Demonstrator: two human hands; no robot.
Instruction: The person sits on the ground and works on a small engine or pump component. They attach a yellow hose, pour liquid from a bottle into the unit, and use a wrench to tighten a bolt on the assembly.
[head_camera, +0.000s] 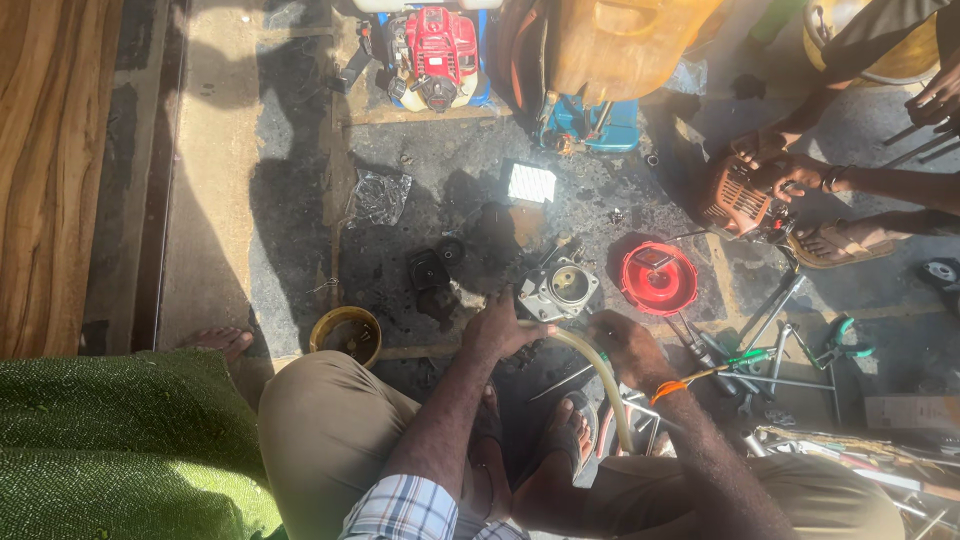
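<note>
Engine part (560, 288) on floor (290, 230), just ahead of my feet. My left hand (497, 332) touching its near-left edge, grip curled; hold unclear. My right hand (625, 347) near its right, closed on hose (600, 375). Red cover (658, 278) right of part. Yellow bowl (346, 335) well left. Tools (770, 350) far right.

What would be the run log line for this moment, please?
left hand: on metal engine part | right hand: on pale hose | red round cover: beside, on floor
</note>
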